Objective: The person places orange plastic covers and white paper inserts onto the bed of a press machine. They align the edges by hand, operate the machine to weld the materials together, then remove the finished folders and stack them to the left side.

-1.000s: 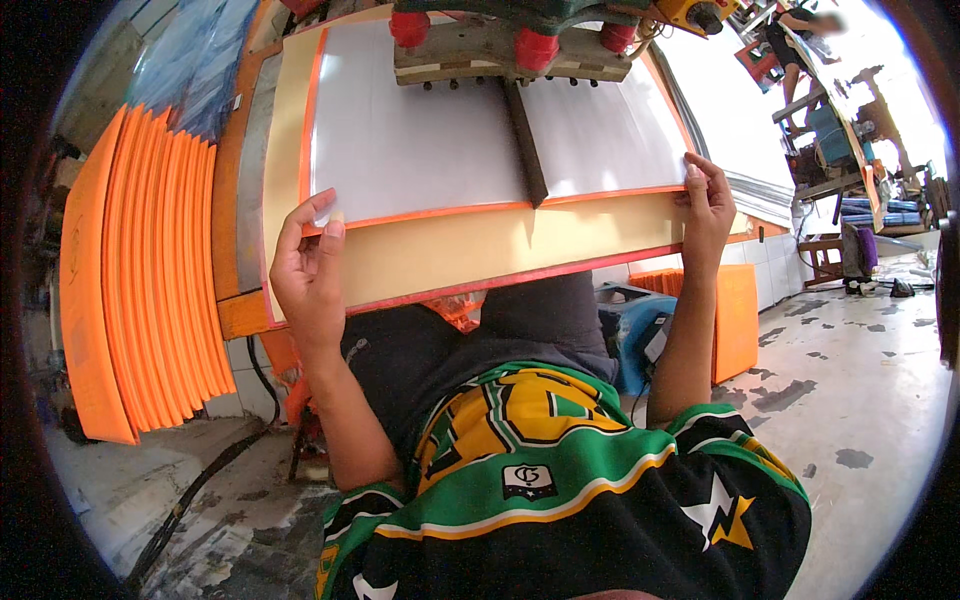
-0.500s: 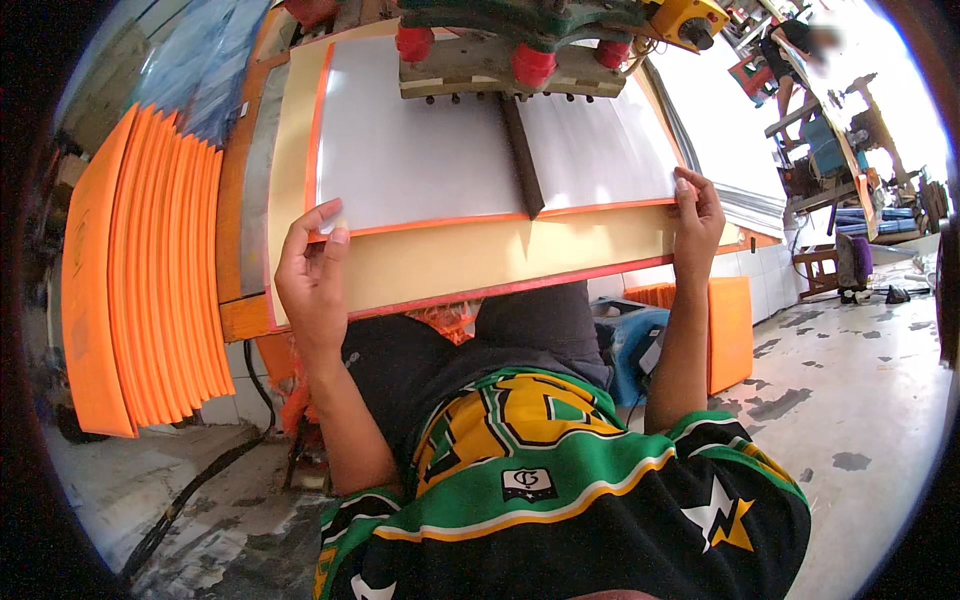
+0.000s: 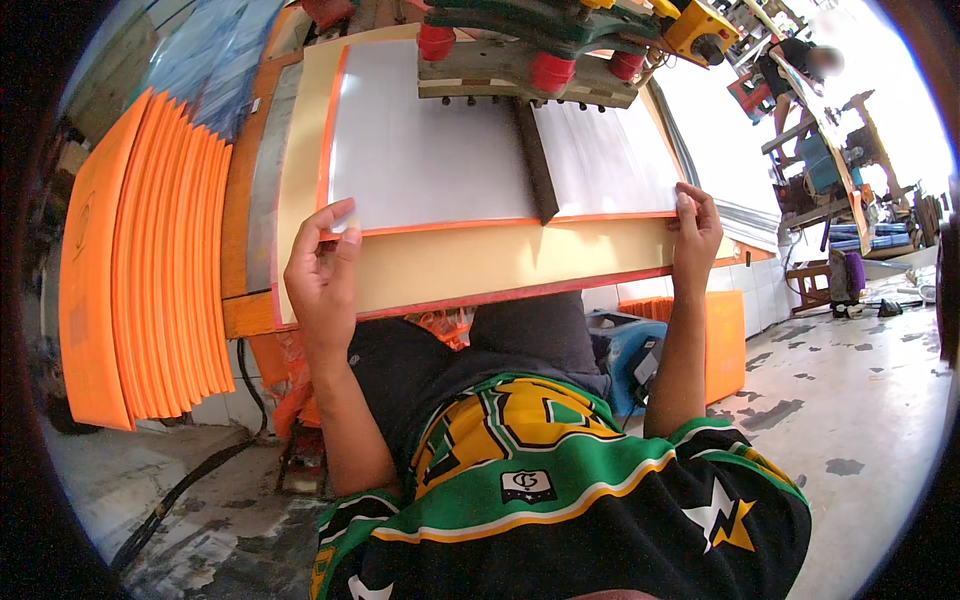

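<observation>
A pale, glossy flat sheet with an orange border (image 3: 430, 160) lies over a cream board (image 3: 510, 265). My left hand (image 3: 325, 265) pinches its near left corner between thumb and fingers. At the near right corner, my right hand (image 3: 697, 235) grips the same sheet, thumb uppermost. Above the sheet's far part sits a machine head (image 3: 525, 78) with red knobs. A dark narrow bar (image 3: 536, 165) runs from under it to the sheet's near edge, between my hands. The machine head hides part of the sheet's far side.
Several orange folded pieces (image 3: 150, 270) stand stacked on the left, with blue plastic sheeting (image 3: 205, 65) behind. A yellow control box (image 3: 700, 32) is beside the machine head. Below right are a blue container (image 3: 612, 350) and an orange panel (image 3: 725, 345). Another person (image 3: 790, 65) is far right.
The whole view has shifted slightly, so the table and machine appear a little farther right. Both hands keep hold of the same sheet corners; the sheet shows no clear movement under the bar.
</observation>
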{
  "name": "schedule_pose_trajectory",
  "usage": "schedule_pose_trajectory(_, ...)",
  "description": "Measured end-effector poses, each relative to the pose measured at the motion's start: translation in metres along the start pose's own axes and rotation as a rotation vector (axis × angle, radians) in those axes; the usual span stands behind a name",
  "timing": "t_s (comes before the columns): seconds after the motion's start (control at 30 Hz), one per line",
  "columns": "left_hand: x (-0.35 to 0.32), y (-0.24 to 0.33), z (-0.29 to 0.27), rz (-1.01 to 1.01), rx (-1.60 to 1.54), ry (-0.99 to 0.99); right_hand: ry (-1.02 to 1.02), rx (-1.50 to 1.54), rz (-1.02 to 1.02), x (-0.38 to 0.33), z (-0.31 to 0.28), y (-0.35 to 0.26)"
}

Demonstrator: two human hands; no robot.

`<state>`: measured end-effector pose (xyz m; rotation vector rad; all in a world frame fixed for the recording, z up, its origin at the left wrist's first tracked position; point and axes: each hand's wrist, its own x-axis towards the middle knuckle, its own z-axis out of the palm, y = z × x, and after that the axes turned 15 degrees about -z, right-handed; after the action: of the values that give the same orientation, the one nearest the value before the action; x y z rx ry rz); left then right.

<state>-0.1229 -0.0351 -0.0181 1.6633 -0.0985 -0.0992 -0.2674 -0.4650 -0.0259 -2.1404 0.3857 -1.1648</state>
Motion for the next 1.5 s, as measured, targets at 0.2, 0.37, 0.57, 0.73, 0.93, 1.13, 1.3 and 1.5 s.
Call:
schedule_pose_trajectory(0.2,0.001,-0.001,0.0,-0.001,0.039,0.02,-0.021,-0.006,-0.005,-0.001,-0.002,0.006)
schedule_pose_trajectory(0.37,-0.001,0.002,0.002,0.009,0.046,0.029,-0.01,-0.004,-0.009,-0.001,0.0,0.004)
schedule_pose_trajectory(0.57,-0.001,0.001,0.001,0.011,0.086,0.027,-0.008,-0.029,-0.029,-0.001,-0.002,0.013)
schedule_pose_trajectory(0.73,-0.001,0.003,0.003,0.017,0.049,0.021,0.022,-0.022,-0.024,-0.001,0.0,0.006)
schedule_pose_trajectory(0.93,0.005,0.002,0.006,0.108,-0.141,0.011,0.059,0.139,0.085,0.0,0.002,-0.003)
schedule_pose_trajectory(1.13,0.002,0.005,0.005,0.074,-0.087,-0.006,0.078,0.135,0.091,-0.002,0.002,-0.004)
schedule_pose_trajectory(1.3,0.007,0.003,0.003,0.095,-0.112,-0.028,0.052,0.082,0.045,-0.001,0.0,0.003)
schedule_pose_trajectory(1.5,0.019,0.015,-0.016,-0.112,-0.449,-0.208,0.096,0.329,0.174,0.005,-0.007,0.002)
